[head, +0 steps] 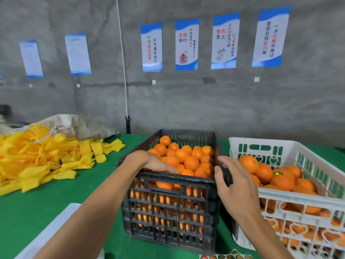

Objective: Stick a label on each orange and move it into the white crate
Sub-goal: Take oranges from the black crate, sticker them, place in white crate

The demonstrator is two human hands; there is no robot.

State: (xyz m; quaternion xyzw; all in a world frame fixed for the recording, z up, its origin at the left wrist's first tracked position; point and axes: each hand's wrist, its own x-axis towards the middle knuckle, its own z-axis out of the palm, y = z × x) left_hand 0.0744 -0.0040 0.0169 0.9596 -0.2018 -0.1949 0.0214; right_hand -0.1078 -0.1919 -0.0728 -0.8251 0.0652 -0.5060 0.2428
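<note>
Left hand (156, 164) flat, released, on oranges (186, 157) in black slatted plastic crate (168, 208), frame centre; right hand (231, 182) released, empty, beside white plastic crate (298, 200).

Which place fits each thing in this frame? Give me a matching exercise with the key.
Things:
1. black slatted plastic crate
2. white plastic crate
3. pile of yellow foam net sleeves
4. sheet of round stickers

Places:
A. table's left side
B. near edge, at the bottom of the view
C. centre, between both hands
D. right side

Pairs: 1-C, 2-D, 3-A, 4-B
</note>
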